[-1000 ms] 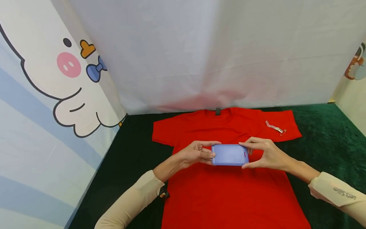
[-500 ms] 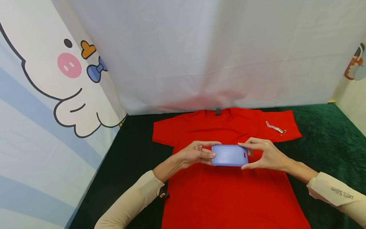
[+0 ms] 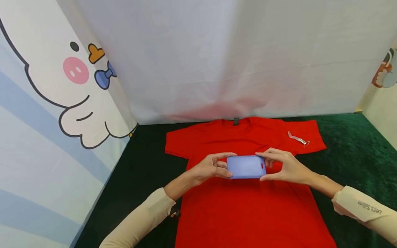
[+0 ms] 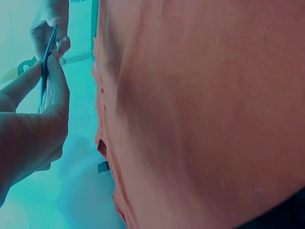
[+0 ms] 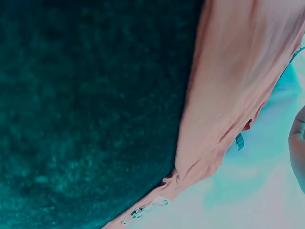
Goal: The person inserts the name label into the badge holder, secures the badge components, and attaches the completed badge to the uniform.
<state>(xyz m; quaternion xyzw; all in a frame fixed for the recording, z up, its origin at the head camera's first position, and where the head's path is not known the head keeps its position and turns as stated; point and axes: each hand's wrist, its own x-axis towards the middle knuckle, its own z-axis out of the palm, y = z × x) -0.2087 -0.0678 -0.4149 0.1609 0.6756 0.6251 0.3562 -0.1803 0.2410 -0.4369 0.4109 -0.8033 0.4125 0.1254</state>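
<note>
A periwinkle-blue badge holder (image 3: 246,167) is held level above a red T-shirt (image 3: 248,210), its small slot at the right end. My left hand (image 3: 208,168) pinches the left end, thumb on the near face. At the other end my right hand (image 3: 286,167) grips the two corners between forefinger and thumb. Seen from the left wrist, the badge holder (image 4: 46,71) shows edge-on between the left hand (image 4: 35,119) and the right hand (image 4: 50,24). Only a sliver of the right hand (image 5: 298,148) enters the right wrist view. A short badge strap with a metal clip (image 3: 298,139) lies on the shirt's right-side sleeve.
The T-shirt is spread flat on a dark green cloth (image 3: 353,168), collar at the far edge. A white curtain (image 3: 186,62) hangs behind it. On the left stands a panel (image 3: 40,165) with a cartoon print; a pale wall (image 3: 383,117) rises at the right.
Both hands have shifted slightly left with the badge holder between them. The T-shirt and the clip strap lie as before.
</note>
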